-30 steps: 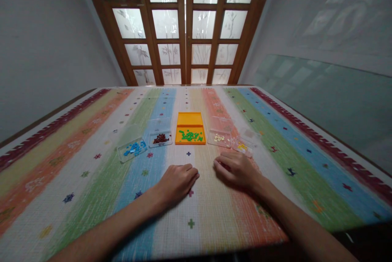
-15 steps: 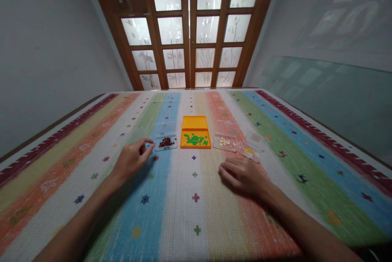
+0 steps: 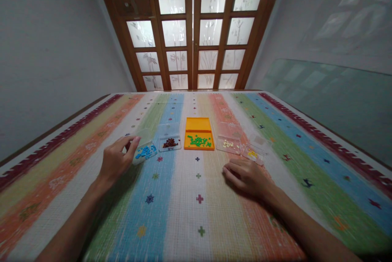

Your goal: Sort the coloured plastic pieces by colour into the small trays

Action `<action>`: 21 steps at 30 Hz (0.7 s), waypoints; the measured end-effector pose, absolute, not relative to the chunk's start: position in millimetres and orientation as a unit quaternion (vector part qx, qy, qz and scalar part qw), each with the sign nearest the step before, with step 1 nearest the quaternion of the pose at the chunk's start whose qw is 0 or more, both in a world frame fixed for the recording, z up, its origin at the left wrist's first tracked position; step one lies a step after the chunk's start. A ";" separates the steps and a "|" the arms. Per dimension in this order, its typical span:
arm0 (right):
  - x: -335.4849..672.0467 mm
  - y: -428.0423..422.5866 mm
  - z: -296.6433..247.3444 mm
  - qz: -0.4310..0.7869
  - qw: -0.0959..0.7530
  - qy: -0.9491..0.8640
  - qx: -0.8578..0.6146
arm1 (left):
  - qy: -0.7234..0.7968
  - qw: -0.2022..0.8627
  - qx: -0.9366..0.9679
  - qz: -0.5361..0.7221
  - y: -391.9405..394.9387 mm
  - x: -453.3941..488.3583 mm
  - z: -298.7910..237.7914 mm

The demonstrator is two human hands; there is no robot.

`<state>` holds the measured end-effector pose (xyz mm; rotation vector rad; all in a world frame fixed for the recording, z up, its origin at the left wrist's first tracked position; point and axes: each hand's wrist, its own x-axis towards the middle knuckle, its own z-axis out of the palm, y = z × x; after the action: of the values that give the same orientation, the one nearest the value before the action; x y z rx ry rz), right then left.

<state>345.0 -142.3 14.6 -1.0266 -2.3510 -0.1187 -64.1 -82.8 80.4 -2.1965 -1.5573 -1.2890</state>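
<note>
My left hand [image 3: 118,156] is at the left edge of a clear box of blue pieces [image 3: 145,152], its thumb and forefinger drawn together by the raised clear lid. Whether anything sits between those fingertips is too small to tell. My right hand [image 3: 246,176] rests on the cloth with its fingers curled in, and no object shows in it. Just beyond it lie a clear box of yellow pieces [image 3: 252,154] and a clear box of cream pieces [image 3: 228,144]. At the centre, an orange case [image 3: 198,124] lies open with green pieces [image 3: 199,141] in its near half.
A clear box of dark brown pieces [image 3: 170,143] stands between the blue pieces and the orange case. Under everything is a striped tablecloth [image 3: 183,205]. Past the table's far edge are wooden doors with glass panes [image 3: 192,33]; walls rise on both sides.
My left hand has moved left, from over the blue pieces to their box's left edge, uncovering them. The right hand stays in its place on the cloth. The view has shifted slightly.
</note>
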 end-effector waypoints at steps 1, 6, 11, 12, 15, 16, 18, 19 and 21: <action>344.9 -142.4 15.4 -0.046 0.281 -0.879 -0.383 | -0.509 0.101 -0.729 -0.446 -88.0 -64.9 79.7; 344.2 -142.8 19.3 -0.047 0.280 -0.879 -0.382 | -0.531 0.133 -0.681 -0.486 -109.8 -73.0 62.2; 341.3 -143.9 20.9 -0.052 0.272 -0.881 -0.384 | -0.587 0.089 -0.652 -0.472 -109.8 -80.2 51.1; 340.3 -144.2 20.5 -0.049 0.271 -0.881 -0.385 | -0.586 0.085 -0.651 -0.475 -107.9 -81.7 50.2; 337.4 -144.7 18.8 -0.043 0.273 -0.878 -0.390 | -0.568 0.065 -0.661 -0.486 -101.7 -88.2 47.1; 336.5 -144.7 18.2 -0.040 0.275 -0.877 -0.392 | -0.562 0.052 -0.667 -0.487 -99.8 -91.2 45.7; 335.1 -144.1 17.1 -0.030 0.276 -0.876 -0.394 | -0.555 0.022 -0.677 -0.483 -95.6 -97.7 41.9; 334.7 -143.6 16.7 -0.025 0.278 -0.877 -0.392 | -0.556 0.006 -0.679 -0.480 -93.3 -100.8 39.5; 334.2 -142.3 16.1 -0.014 0.274 -0.878 -0.392 | -0.568 -0.023 -0.672 -0.474 -88.3 -105.8 34.3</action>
<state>334.2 -142.3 16.1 -1.0541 -2.3612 -0.0373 -105.8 -88.3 34.3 -2.1441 -1.8110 -1.5110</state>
